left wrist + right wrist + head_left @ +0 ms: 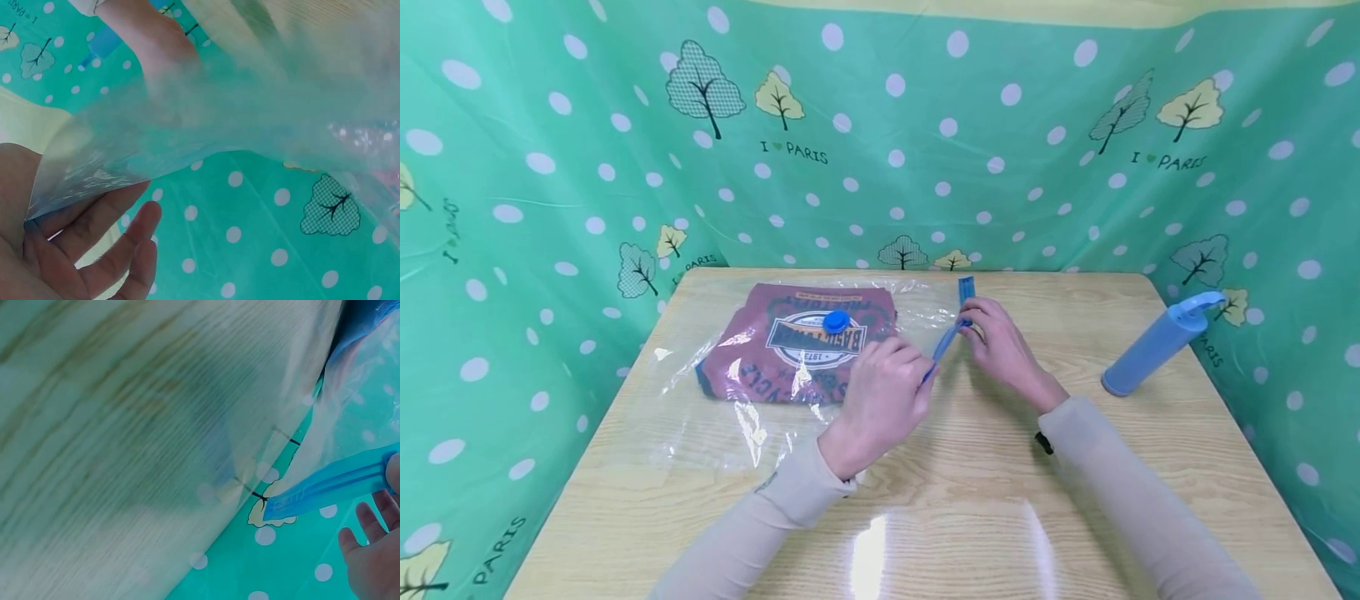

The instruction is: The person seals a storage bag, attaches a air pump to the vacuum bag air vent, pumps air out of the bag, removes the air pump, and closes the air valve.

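Note:
A clear plastic vacuum bag [700, 442] lies on the table with a folded maroon printed garment [737, 350] inside. Its round blue valve [836, 322] sits over the print. At the bag's right edge runs a blue zip strip [966, 288], lifted and bent between the hands. My left hand [886, 396] pinches the near part of this edge; in the left wrist view the film passes between thumb and fingers. Farther along, my right hand [1002, 343] pinches the strip, its other fingers spread in the right wrist view. The bag partly veils my right forearm in the left wrist view.
A blue hand pump [1157, 346] stands tilted-looking at the table's right side, beyond my right hand. The wooden table [970, 517] meets a green dotted cloth [880, 142] along its back and both sides. Light glares off the table near the front.

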The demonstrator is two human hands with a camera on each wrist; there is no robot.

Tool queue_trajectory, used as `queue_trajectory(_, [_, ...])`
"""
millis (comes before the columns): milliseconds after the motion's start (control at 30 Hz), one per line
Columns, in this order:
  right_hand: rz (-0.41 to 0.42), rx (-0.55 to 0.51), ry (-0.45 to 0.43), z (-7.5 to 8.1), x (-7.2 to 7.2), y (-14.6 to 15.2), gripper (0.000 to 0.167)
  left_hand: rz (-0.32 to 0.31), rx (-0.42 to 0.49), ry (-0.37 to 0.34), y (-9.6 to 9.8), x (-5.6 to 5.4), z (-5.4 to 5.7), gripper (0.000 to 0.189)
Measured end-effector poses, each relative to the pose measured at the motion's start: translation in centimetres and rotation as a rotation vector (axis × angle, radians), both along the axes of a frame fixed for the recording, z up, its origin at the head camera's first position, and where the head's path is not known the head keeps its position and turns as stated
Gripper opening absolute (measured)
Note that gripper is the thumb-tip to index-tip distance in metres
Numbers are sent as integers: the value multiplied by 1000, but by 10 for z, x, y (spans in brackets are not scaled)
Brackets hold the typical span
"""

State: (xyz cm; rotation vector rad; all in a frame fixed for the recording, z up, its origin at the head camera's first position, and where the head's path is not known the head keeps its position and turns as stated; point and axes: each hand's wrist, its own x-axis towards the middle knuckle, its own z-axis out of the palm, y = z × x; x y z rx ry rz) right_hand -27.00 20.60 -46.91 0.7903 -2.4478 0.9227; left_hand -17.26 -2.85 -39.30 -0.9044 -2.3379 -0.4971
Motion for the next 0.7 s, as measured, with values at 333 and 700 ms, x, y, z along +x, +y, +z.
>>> queue_trajectory(333, [-4,-2,6,2,-7,1,15,-9,19,49,1,-2,2,6])
queue_trajectory(700, [-52,5,-114,0,-21,9,17,-6,50,78,-1,1,8,6])
